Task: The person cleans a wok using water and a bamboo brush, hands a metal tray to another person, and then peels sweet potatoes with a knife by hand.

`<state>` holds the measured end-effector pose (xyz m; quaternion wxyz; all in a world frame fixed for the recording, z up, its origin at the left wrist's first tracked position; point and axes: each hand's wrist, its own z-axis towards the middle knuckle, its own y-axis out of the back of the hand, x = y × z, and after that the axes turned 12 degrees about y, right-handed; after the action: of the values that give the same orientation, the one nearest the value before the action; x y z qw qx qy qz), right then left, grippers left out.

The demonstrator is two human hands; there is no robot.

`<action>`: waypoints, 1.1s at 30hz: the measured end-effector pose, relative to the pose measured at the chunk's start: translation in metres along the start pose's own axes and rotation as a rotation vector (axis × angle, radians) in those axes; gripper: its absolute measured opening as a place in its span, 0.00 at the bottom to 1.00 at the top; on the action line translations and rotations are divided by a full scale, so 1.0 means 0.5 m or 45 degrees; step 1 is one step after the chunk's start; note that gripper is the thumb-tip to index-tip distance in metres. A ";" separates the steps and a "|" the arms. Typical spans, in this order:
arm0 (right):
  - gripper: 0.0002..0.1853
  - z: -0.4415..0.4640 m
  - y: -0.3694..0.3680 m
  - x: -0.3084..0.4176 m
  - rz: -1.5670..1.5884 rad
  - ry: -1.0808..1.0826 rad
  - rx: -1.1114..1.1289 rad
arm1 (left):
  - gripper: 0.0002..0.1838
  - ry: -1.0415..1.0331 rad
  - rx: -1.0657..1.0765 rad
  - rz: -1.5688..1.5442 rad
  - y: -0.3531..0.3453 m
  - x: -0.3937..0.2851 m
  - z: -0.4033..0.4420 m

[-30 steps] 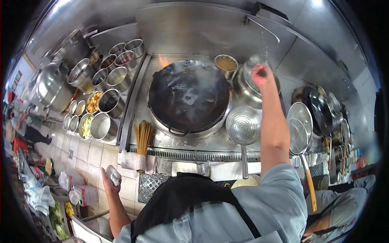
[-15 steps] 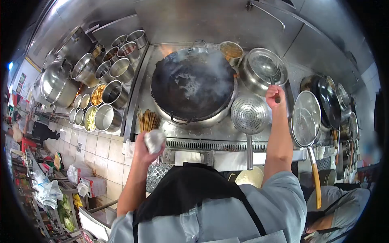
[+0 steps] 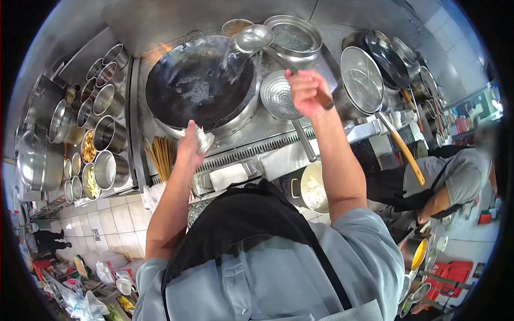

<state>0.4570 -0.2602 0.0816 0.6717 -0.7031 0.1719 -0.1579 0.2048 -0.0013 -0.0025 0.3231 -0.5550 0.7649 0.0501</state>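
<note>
My right hand (image 3: 310, 95) is closed round the handle of a ladle (image 3: 254, 38). The ladle's bowl is tilted over the right rim of a large black wok (image 3: 176, 99), and clear liquid (image 3: 231, 67) runs from it into the wok. A small foamy puddle lies on the wok's bottom. My left hand (image 3: 188, 147) is closed on a white cloth (image 3: 204, 140) at the wok's near rim. The wok's near handle is hidden there, so I cannot tell whether the hand grips it.
A perforated skimmer (image 3: 278, 96) and a lidless steel pot (image 3: 293, 37) stand right of the wok. A wire strainer (image 3: 362, 80) lies farther right. Bamboo sticks (image 3: 159, 156) and several metal containers (image 3: 111, 170) are at left. A co-worker (image 3: 455, 171) stands at right.
The ladle has moved from the pot at right to the wok and now pours. My left hand with the cloth has come to the wok's near rim. The view has turned right.
</note>
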 end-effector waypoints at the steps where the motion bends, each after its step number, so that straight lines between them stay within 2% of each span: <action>1: 0.12 -0.019 0.025 -0.016 -0.133 0.002 -0.012 | 0.20 0.042 0.099 0.028 0.026 -0.005 -0.006; 3: 0.14 -0.093 0.080 -0.083 -0.865 0.254 -0.317 | 0.24 0.141 0.294 0.085 0.120 -0.009 -0.021; 4: 0.15 -0.123 0.128 -0.114 -1.252 0.417 -0.395 | 0.24 0.088 0.368 0.101 0.170 -0.006 -0.050; 5: 0.20 -0.160 0.141 -0.149 -1.437 0.451 -0.586 | 0.23 0.033 0.444 0.113 0.223 -0.003 -0.088; 9: 0.19 -0.262 0.192 -0.141 -1.388 0.509 -0.810 | 0.22 0.006 0.179 -0.096 0.434 0.014 -0.204; 11: 0.15 -0.278 0.193 -0.130 -1.390 0.550 -0.836 | 0.21 0.050 0.289 -0.154 0.610 0.028 -0.174; 13: 0.14 -0.266 0.179 -0.108 -1.308 0.605 -0.789 | 0.19 0.036 0.064 -0.248 0.739 0.052 -0.157; 14: 0.13 -0.250 0.165 -0.098 -1.333 0.629 -0.797 | 0.18 -0.094 0.005 -0.083 0.802 0.073 -0.149; 16: 0.13 -0.194 0.170 -0.045 -1.394 0.714 -0.749 | 0.16 -0.153 -0.235 -0.085 0.867 0.112 -0.157; 17: 0.13 -0.158 0.170 -0.013 -1.422 0.746 -0.727 | 0.15 -0.096 -0.282 -0.176 0.909 0.141 -0.156; 18: 0.09 -0.117 0.160 0.022 -1.448 0.768 -0.702 | 0.14 -0.043 -0.331 -0.270 0.950 0.169 -0.155; 19: 0.07 -0.070 0.153 0.059 -1.543 0.800 -0.738 | 0.13 -0.011 -0.253 -0.287 1.009 0.204 -0.141; 21: 0.04 0.032 0.151 0.141 -1.729 0.854 -0.810 | 0.13 0.053 -0.237 -0.225 1.035 0.265 -0.167; 23: 0.04 0.138 0.179 0.234 -1.892 0.742 -0.841 | 0.15 0.319 -0.496 -0.448 1.097 0.356 -0.141; 24: 0.04 0.179 0.189 0.271 -1.970 0.686 -0.858 | 0.18 0.298 -0.402 -0.250 1.112 0.408 -0.144; 27: 0.06 0.244 0.188 0.332 -0.780 0.478 -0.658 | 0.20 0.448 -0.577 0.279 1.028 0.450 -0.164; 28: 0.08 0.241 0.200 0.333 -0.318 0.488 -0.350 | 0.20 0.489 -0.605 0.400 1.001 0.461 -0.161; 31: 0.10 0.187 0.219 0.299 0.104 0.307 0.082 | 0.22 0.503 -0.620 0.590 0.946 0.455 -0.151; 33: 0.14 0.144 0.202 0.267 0.222 0.298 0.195 | 0.23 0.475 -0.602 0.622 0.926 0.437 -0.141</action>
<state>0.6056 -0.2607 -0.0237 0.7100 -0.6090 0.2967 -0.1924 -0.2723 -0.0350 -0.1979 0.0202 -0.4152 0.8875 0.1988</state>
